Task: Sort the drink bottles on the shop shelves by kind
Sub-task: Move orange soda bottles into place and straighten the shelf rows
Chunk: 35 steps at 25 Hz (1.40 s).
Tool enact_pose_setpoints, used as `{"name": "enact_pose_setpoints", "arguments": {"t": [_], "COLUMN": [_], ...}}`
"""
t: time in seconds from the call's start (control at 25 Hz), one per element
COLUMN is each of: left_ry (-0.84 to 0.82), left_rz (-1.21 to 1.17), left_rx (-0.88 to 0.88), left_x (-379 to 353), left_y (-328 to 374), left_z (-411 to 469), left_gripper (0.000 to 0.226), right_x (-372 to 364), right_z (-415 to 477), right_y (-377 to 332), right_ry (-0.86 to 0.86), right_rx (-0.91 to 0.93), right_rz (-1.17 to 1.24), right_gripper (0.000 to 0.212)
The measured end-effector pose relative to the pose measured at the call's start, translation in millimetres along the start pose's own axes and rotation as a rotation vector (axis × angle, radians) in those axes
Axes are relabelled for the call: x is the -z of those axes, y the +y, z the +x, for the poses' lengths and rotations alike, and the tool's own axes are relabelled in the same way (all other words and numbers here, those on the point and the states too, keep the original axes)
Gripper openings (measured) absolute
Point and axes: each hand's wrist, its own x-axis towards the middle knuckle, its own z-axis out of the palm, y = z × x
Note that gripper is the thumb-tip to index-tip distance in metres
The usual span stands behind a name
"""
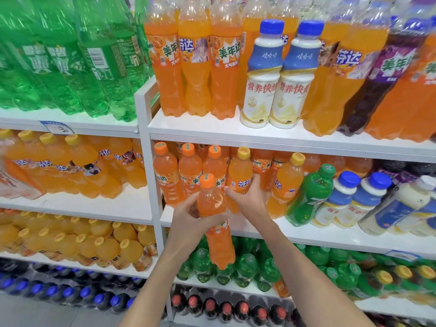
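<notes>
White shop shelves (pixel 271 132) fill the view, packed with green, orange, milky and dark drinks. Just right of the white upright (pixel 144 142), the left hand (pixel 188 217) wraps round a tilted orange-capped bottle (pixel 215 208) held off the shelf. Further right of the upright, the right hand (pixel 251 197) curls round a standing yellow-capped bottle (pixel 240 171).

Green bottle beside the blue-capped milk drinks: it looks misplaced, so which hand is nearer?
Right. The right hand grips a yellow-capped orange bottle left of the green bottle, with a second orange bottle between them; the left hand holds an orange-capped bottle farther left.
</notes>
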Motion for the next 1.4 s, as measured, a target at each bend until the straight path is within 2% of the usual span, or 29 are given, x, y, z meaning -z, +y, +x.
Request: {"name": "enact_pose_setpoints", "arguments": {"t": [0.12,0.24,0.44,0.6,0.76,1.04,1.16,1.4], "left_ry": [0.009,0.023,0.065,0.088,0.151,0.251,0.266,0.298], "left_rz": [-0.015,-0.026,-0.025,-0.041,0.004,0.065,0.131,0.202], "left_rx": [0.012,0.012,0.020,0.005,0.001,-0.067,-0.083,-0.120], "left_x": [-4,-7,-14,-37,-65,-97,-105,-114], "left_y": [2,6,3,-2,-15,-16,-20,-24], "left_z": [2,3,8,18,40,61,68,79], "left_gripper": [0.041,0.044,0.039,0.048,0.075,0.066,0.076,0.079], "right_x": [6,15,36,51,58,70,73,72], "right_z": [-16,-44,-69,-83,-94,-104,-105,-109], "right_y": [0,7,22,25,32,42,44,44], "right_ry": [0.001,0.019,0.071,0.096,0.120,0.125,0.131,0.119], "right_rx": [0.021,-0.009,0.033,0.059,0.027,0.024,0.015,0.013], "right_rz": [0.089,0.211,0.296,0.292,0.296,0.250,0.251,0.260], "right_gripper": [0.076,0.063,0.072,0.061,0.050,0.059,0.059,0.065]}}
